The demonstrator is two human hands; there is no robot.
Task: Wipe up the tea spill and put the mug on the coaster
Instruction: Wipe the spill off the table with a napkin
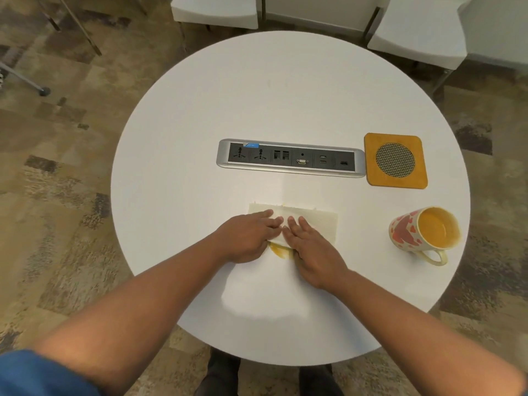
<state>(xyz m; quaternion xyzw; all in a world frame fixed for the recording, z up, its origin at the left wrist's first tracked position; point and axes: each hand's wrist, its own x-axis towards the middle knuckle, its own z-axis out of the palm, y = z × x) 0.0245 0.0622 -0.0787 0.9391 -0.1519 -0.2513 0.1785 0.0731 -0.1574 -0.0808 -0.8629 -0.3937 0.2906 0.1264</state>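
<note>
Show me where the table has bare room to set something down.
Bare table runs along the far side beyond the socket strip, and along the left edge beside the left hand. The coaster is bare. It is crowded in front: both hands, right hand included, press the paper towel over the spill, with the mug at right.

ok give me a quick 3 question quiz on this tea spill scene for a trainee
1. True or false: the mug stands on the coaster.
2. What do the left hand and right hand press on? A) paper towel B) power strip C) coaster
3. Fill in: some tea spill still shows at the towel's ____ edge, between the hands.

Key
1. False: it stands on the table, nearer the person than the coaster.
2. A: flat fingers on the paper towel.
3. near
</note>
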